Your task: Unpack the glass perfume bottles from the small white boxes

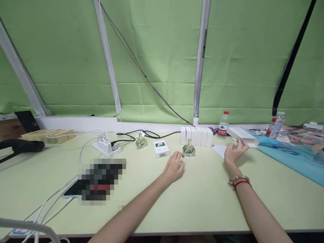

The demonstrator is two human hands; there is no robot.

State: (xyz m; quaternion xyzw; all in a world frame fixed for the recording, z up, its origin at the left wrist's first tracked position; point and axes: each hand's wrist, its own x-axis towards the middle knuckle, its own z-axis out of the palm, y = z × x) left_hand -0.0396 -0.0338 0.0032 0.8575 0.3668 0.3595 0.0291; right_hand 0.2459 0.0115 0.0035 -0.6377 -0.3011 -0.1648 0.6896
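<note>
My left hand [174,166] rests low over the table with its fingers loosely bent and apart, holding nothing. Its fingertips are close beside a clear glass perfume bottle [189,150]; whether they touch it I cannot tell. On the right, my right hand [235,152] has its fingers closed at the near edge of a white box [243,136], which lies tilted. A white sheet or flap [219,150] lies just left of that hand. A second perfume bottle [141,141] stands farther left, beside a small white printed carton [161,149].
Several white boxes [199,136] stand in a row behind the nearer bottle. A red-capped water bottle [223,125], blue plastic sheeting [291,155], a power strip [107,148] with cables, a partly blurred phone-like dark device [73,189] and yellow boxes [48,135] occupy the table [202,202].
</note>
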